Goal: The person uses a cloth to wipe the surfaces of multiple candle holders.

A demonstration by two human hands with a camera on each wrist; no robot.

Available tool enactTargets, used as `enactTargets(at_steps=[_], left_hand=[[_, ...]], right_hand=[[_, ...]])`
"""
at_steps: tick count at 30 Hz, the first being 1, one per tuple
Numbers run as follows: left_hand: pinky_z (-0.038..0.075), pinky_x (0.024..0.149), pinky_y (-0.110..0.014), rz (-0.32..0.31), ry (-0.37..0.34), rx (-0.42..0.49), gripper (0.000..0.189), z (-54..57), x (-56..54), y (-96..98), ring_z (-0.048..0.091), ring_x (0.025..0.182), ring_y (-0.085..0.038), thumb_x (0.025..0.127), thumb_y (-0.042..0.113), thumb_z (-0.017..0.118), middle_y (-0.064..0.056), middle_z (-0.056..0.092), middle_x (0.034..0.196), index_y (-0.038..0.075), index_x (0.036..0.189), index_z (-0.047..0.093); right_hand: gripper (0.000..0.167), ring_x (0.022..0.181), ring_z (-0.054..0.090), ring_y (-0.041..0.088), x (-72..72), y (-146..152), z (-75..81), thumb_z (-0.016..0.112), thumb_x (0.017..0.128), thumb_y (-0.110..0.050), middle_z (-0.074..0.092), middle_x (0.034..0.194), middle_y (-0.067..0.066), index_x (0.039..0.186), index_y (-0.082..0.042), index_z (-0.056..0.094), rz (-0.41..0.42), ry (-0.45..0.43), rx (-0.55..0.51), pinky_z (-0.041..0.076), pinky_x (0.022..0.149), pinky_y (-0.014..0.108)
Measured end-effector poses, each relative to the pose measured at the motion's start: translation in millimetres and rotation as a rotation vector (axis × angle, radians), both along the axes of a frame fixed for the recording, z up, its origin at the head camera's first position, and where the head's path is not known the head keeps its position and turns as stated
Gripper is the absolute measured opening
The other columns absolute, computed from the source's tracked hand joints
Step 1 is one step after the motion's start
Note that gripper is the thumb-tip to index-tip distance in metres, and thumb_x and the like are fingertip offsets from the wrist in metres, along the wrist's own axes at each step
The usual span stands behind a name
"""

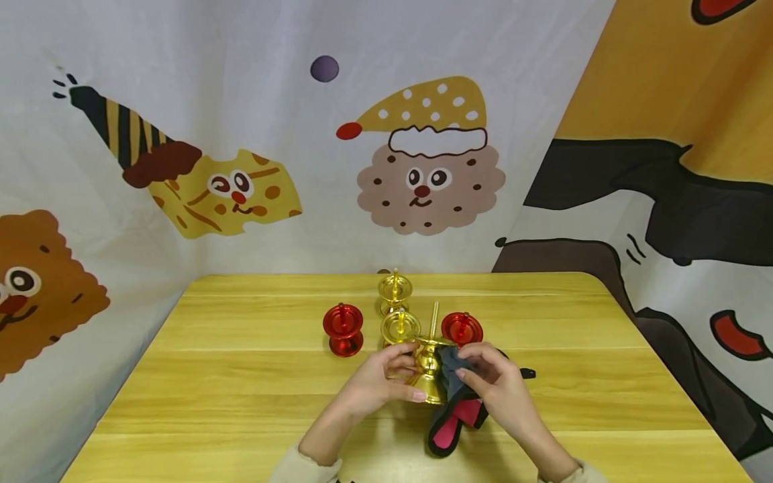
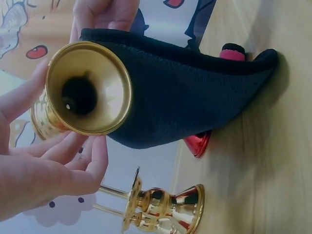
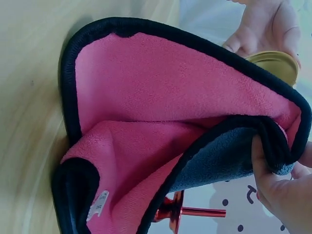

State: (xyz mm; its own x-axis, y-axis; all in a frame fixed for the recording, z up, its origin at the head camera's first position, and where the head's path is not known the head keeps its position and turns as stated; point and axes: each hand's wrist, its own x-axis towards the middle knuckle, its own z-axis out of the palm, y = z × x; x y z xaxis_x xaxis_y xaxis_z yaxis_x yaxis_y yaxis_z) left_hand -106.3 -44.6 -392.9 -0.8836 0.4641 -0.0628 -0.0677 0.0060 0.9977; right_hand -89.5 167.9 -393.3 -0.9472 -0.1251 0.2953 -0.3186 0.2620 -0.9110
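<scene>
In the head view my left hand [image 1: 377, 381] grips a shiny gold candlestick [image 1: 429, 367], its thin spike pointing up. The left wrist view looks into its hollow flared base [image 2: 111, 80], tilted off the table. My right hand [image 1: 500, 388] pinches a cleaning cloth [image 1: 449, 369], dark grey on one face and pink on the other with black edging. The cloth lies against the candlestick's right side and hangs down towards the table. Seen from the right wrist, the pink face [image 3: 141, 83] spreads wide and hides most of the candlestick.
Behind the hands stand two gold candlesticks, one at the back [image 1: 395, 290] and one nearer [image 1: 398, 327]. A red candlestick [image 1: 345, 327] is at their left, another red candlestick [image 1: 464, 327] at their right. The wooden table [image 1: 241, 396] meets a cartoon-printed curtain [image 1: 253, 87].
</scene>
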Motion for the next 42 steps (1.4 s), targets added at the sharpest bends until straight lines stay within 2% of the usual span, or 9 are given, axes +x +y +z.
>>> enactTargets(at_steps=[15,18,22,25,28,31,37,40,42], left_hand=[[0.049,0.085,-0.034,0.003,-0.015,-0.001,0.063,-1.7,2.4,-0.4,0.055,0.095,-0.024,0.069,-0.003,0.077,-0.012,0.056,0.107,-0.005,0.124,0.048],[0.05,0.083,-0.033,0.042,-0.002,-0.028,0.06,-4.0,2.5,2.6,0.056,0.093,-0.025,0.067,-0.001,0.078,-0.011,0.056,0.104,-0.004,0.12,0.05],[0.051,0.078,-0.031,0.098,0.073,-0.148,0.059,-5.5,4.3,9.2,0.057,0.09,-0.023,0.065,0.005,0.082,-0.01,0.056,0.102,-0.001,0.114,0.051],[0.051,0.075,-0.032,0.108,0.144,-0.243,0.056,-4.8,5.9,12.8,0.057,0.089,-0.022,0.063,0.01,0.084,-0.008,0.057,0.101,0.003,0.109,0.053],[0.05,0.077,-0.033,0.081,0.148,-0.239,0.054,-4.5,5.7,11.3,0.055,0.09,-0.023,0.064,0.009,0.083,-0.008,0.056,0.102,0.004,0.108,0.053],[0.05,0.078,-0.033,0.026,0.077,-0.131,0.053,-4.8,3.6,4.6,0.055,0.092,-0.023,0.067,0.004,0.08,-0.009,0.054,0.104,0.003,0.112,0.052],[0.05,0.081,-0.034,-0.098,-0.072,0.113,0.057,-4.1,-1.8,-8.6,0.054,0.097,-0.024,0.07,-0.006,0.073,-0.012,0.052,0.11,-0.005,0.121,0.046],[0.05,0.082,-0.034,-0.09,-0.062,0.108,0.058,-2.7,-2.3,-8.3,0.054,0.097,-0.024,0.07,-0.006,0.073,-0.012,0.053,0.11,-0.004,0.121,0.047],[0.049,0.083,-0.034,-0.05,-0.006,0.04,0.057,-0.7,-1.0,-4.8,0.055,0.097,-0.024,0.069,-0.004,0.075,-0.011,0.054,0.109,-0.003,0.119,0.049]], right_hand=[[0.026,0.081,0.059,0.01,0.4,-4,0.7,0.067,0.074,0.012,0.058,0.098,0.009,0.094,-0.004,0.062,-0.048,-0.017,0.034,0.053,0.065,0.025],[0.028,0.079,0.057,0.01,1.1,-8,2.9,0.067,0.072,0.014,0.058,0.097,0.008,0.093,-0.005,0.063,-0.04,0.041,0.057,0.053,0.062,0.024],[0.03,0.075,0.053,0.01,3.1,-16,4.4,0.071,0.068,0.014,0.057,0.094,0.001,0.089,-0.007,0.065,-0.048,0.184,0.173,0.05,0.056,0.021],[0.034,0.076,0.052,0.01,4.5,-20,4.4,0.075,0.065,0.013,0.055,0.093,-0.002,0.088,-0.01,0.065,-0.065,0.305,0.289,0.048,0.055,0.021],[0.035,0.075,0.052,0.01,3.8,-21,3.7,0.075,0.063,0.014,0.054,0.092,-0.002,0.087,-0.01,0.065,-0.05,0.37,0.319,0.047,0.053,0.021],[0.034,0.075,0.052,0.009,1.5,-17,2.6,0.072,0.065,0.016,0.055,0.093,0.001,0.088,-0.008,0.063,0.005,0.317,0.229,0.048,0.054,0.021],[0.028,0.087,0.058,0.008,-1.9,-4,0.8,0.064,0.073,0.017,0.055,0.096,0.012,0.093,-0.001,0.057,0.099,0.103,0.0,0.053,0.064,0.024],[0.026,0.088,0.059,0.008,-2.1,-3,1.1,0.064,0.075,0.014,0.056,0.097,0.012,0.095,-0.001,0.057,0.078,0.046,-0.014,0.052,0.066,0.023],[0.026,0.084,0.059,0.01,-1.8,-5,1.7,0.065,0.075,0.014,0.057,0.095,0.011,0.094,-0.002,0.058,0.05,0.039,-0.012,0.052,0.064,0.023]])
